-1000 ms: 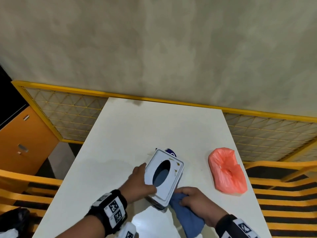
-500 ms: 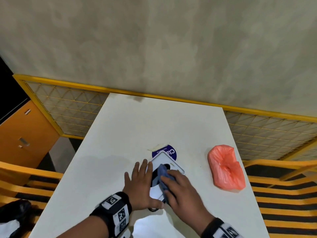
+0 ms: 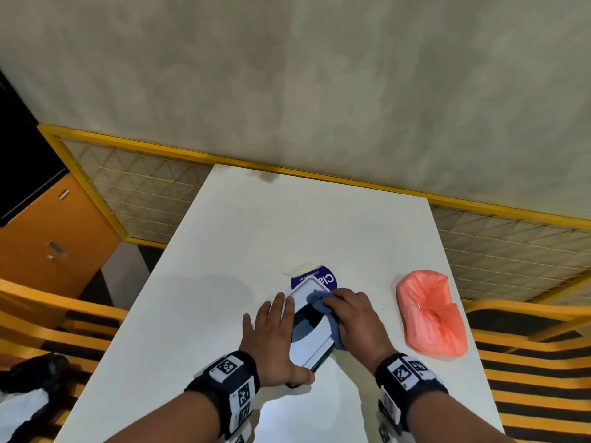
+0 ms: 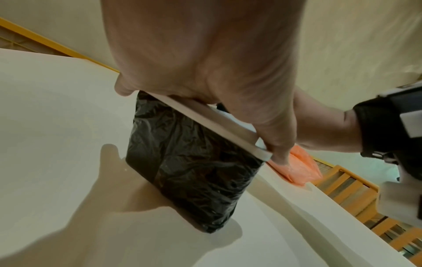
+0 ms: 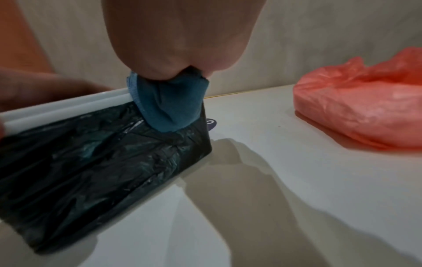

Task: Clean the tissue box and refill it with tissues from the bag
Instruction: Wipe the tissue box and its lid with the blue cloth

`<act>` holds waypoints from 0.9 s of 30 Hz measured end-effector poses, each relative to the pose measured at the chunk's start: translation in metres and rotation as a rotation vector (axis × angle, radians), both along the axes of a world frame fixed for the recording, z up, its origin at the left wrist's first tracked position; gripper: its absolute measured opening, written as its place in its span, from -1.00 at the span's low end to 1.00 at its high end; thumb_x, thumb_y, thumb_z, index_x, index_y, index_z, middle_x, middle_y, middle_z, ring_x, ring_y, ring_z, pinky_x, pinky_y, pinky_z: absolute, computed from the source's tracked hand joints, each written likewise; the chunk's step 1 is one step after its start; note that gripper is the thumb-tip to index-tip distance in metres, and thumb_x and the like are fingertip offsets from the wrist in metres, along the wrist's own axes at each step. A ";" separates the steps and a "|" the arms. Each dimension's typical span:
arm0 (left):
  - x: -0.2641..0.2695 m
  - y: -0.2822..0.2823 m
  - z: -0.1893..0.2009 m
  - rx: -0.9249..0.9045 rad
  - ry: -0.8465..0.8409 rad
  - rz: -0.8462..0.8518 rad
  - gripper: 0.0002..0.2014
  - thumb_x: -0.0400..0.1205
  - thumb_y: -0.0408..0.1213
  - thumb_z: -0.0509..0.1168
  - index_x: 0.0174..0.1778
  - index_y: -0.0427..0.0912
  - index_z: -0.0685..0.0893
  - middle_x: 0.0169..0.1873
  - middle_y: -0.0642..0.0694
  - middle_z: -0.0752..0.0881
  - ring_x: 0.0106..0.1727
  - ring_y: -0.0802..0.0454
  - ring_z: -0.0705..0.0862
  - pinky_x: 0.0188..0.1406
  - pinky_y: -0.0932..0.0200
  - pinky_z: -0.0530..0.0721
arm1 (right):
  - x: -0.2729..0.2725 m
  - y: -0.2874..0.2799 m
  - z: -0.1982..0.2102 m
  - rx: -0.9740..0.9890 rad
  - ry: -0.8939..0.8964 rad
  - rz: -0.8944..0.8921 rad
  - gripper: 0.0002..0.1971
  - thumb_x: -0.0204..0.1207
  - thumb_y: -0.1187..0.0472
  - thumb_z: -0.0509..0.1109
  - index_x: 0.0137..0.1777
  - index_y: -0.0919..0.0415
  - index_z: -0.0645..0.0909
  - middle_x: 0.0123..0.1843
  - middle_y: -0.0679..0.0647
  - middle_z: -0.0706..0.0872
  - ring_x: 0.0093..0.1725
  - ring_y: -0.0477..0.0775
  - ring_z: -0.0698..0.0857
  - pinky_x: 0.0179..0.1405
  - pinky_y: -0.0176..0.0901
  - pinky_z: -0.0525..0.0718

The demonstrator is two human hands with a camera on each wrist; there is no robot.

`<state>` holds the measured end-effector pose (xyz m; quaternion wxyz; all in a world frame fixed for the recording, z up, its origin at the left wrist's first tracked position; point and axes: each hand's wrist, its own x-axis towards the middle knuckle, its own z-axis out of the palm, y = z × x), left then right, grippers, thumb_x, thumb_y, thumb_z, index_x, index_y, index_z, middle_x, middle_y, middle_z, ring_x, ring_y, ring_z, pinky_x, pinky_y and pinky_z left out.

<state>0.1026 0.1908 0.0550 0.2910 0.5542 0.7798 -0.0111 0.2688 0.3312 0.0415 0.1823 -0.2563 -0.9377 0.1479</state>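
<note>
The tissue box (image 3: 308, 343) has a white lid with a dark oval slot and a body wrapped in black plastic (image 4: 187, 162). It stands on the white table (image 3: 287, 219) near the front edge. My left hand (image 3: 271, 327) presses on the lid's left edge with straight fingers, its thumb at the near corner. My right hand (image 3: 351, 318) holds a bunched blue cloth (image 3: 315, 297) against the far right part of the lid. In the right wrist view the cloth (image 5: 169, 104) hangs over the lid's rim. The pink-orange bag (image 3: 428, 314) lies to the right, apart from the box.
A purple round sticker (image 3: 326, 278) and a strip of tape lie on the table just behind the box. A yellow mesh fence (image 3: 134, 183) runs behind the table, with orange chairs on both sides. An orange cabinet (image 3: 48, 238) stands at the far left.
The box was tilted up in my left hand; now it stands flat under that hand. My right hand has carried the cloth from the near right side onto the lid's far end.
</note>
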 end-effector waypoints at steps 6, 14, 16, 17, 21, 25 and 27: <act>0.000 -0.001 0.000 -0.002 -0.004 -0.008 0.38 0.25 0.50 0.33 0.70 -0.03 -0.44 0.73 -0.05 -0.39 0.75 -0.24 -0.27 0.65 -0.48 -0.12 | -0.004 0.015 0.011 -0.283 0.197 -0.404 -0.62 0.45 0.48 0.16 0.14 0.33 0.72 0.09 0.24 0.67 0.06 0.24 0.69 0.09 -0.22 0.50; 0.001 -0.001 -0.001 0.025 -0.018 0.003 0.35 0.28 0.43 0.37 0.71 -0.03 -0.41 0.74 -0.06 -0.36 0.76 -0.22 -0.25 0.66 -0.46 -0.10 | 0.000 -0.066 0.001 0.080 -0.092 0.055 -0.59 0.27 0.32 0.46 0.13 0.02 0.69 0.19 0.02 0.66 -0.18 0.13 0.57 -0.32 -0.15 0.58; 0.000 0.000 -0.001 0.024 0.001 -0.004 0.35 0.28 0.45 0.36 0.71 -0.03 -0.41 0.74 -0.07 -0.37 0.76 -0.23 -0.24 0.66 -0.45 -0.10 | 0.001 -0.050 -0.003 0.052 -0.068 0.006 -0.58 0.29 0.35 0.50 0.17 0.05 0.67 0.20 0.06 0.68 -0.16 0.17 0.59 -0.25 -0.10 0.64; 0.001 -0.001 -0.001 0.015 0.006 -0.009 0.36 0.27 0.45 0.35 0.71 -0.03 -0.41 0.73 -0.07 -0.37 0.76 -0.23 -0.24 0.66 -0.45 -0.09 | 0.001 -0.039 -0.004 0.056 -0.066 -0.028 -0.58 0.32 0.35 0.48 0.19 0.06 0.66 0.20 0.08 0.68 -0.14 0.20 0.61 -0.21 -0.06 0.65; 0.001 0.000 -0.003 0.018 0.029 -0.012 0.37 0.24 0.49 0.32 0.71 -0.04 -0.41 0.73 -0.07 -0.37 0.75 -0.25 -0.21 0.65 -0.47 -0.06 | -0.001 -0.010 0.000 0.041 -0.112 -0.102 -0.62 0.34 0.42 0.41 0.16 0.14 0.67 0.09 0.12 0.67 -0.18 0.27 0.61 -0.27 0.00 0.62; 0.001 0.000 -0.005 0.031 0.050 -0.014 0.35 0.24 0.48 0.31 0.71 -0.03 -0.38 0.74 -0.08 -0.34 0.75 -0.25 -0.17 0.64 -0.47 -0.02 | -0.005 -0.001 0.004 0.002 -0.068 -0.195 -0.49 0.19 0.57 0.51 0.16 0.20 0.70 0.03 0.17 0.71 -0.20 0.28 0.62 -0.36 -0.03 0.62; 0.002 0.000 -0.006 0.036 0.058 -0.014 0.35 0.23 0.48 0.30 0.71 -0.03 -0.38 0.74 -0.08 -0.33 0.74 -0.26 -0.14 0.63 -0.47 -0.01 | -0.008 0.002 0.001 -0.029 -0.063 -0.221 -0.48 0.23 0.58 0.47 0.19 0.20 0.70 0.04 0.18 0.71 -0.17 0.30 0.63 -0.32 -0.01 0.64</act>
